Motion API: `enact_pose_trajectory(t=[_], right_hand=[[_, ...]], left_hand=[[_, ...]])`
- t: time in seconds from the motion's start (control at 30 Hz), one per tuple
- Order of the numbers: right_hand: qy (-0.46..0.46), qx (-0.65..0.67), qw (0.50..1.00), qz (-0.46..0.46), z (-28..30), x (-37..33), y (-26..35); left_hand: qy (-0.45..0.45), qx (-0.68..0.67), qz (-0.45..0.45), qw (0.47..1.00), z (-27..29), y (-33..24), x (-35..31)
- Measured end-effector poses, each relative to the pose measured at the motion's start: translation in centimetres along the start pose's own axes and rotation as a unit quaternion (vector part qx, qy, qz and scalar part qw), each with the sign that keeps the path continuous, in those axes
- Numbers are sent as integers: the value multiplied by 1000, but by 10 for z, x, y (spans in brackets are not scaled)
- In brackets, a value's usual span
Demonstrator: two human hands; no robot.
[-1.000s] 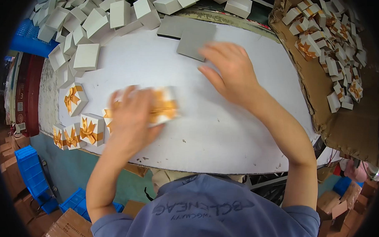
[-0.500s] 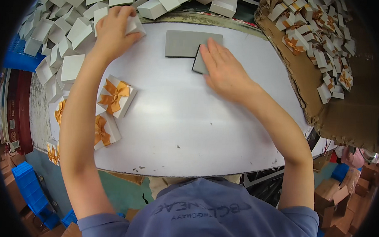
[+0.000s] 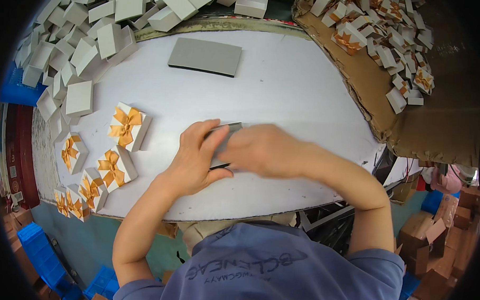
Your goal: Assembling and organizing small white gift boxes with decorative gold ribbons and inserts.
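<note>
Near the middle of the table, my left hand (image 3: pixel 193 159) is closed around a small white box, mostly hidden by my fingers. A small grey pad (image 3: pixel 233 129) with a dark edge shows between my hands, at the box; how far it sits inside I cannot tell. Over it lies my right hand (image 3: pixel 261 151), blurred by motion, its fingers partly hidden. Farther back, a flat grey rectangular pad (image 3: pixel 205 56) with a black underside rests on the white tabletop (image 3: pixel 289 88).
Several white gift boxes with gold ribbon bows (image 3: pixel 125 127) stand at the left. A heap of plain white boxes (image 3: pixel 79 98) fills the back left. At the back right, a cardboard carton (image 3: pixel 353 93) holds many small bowed boxes. Blue crates (image 3: pixel 41 251) stand below left.
My left hand has come from the white heap to the table's middle with a box. My right hand has drawn a small grey pad toward me to meet it. The view has shifted somewhat.
</note>
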State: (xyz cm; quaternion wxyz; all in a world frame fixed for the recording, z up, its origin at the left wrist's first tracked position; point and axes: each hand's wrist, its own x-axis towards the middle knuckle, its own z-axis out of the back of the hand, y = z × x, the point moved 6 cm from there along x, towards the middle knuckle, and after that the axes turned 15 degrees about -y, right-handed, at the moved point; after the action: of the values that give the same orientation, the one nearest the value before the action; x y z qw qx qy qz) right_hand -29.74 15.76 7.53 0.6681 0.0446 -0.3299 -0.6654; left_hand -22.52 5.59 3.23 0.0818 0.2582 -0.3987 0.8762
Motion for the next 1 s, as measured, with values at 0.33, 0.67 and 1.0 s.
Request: enact_pose_trajectory(t=[0.33,0.67,1.0], right_hand=[[-344,-432,785,-282,202,-106,-215],[-104,-33,969,-221,24,0,-64],[40,-171,968,-179,11,44,-72]], left_hand=[[148,137,-18,979,32,-1,9],[7,-143,55,988,-18,21,40],[96,288,-8,953,15,12,40]])
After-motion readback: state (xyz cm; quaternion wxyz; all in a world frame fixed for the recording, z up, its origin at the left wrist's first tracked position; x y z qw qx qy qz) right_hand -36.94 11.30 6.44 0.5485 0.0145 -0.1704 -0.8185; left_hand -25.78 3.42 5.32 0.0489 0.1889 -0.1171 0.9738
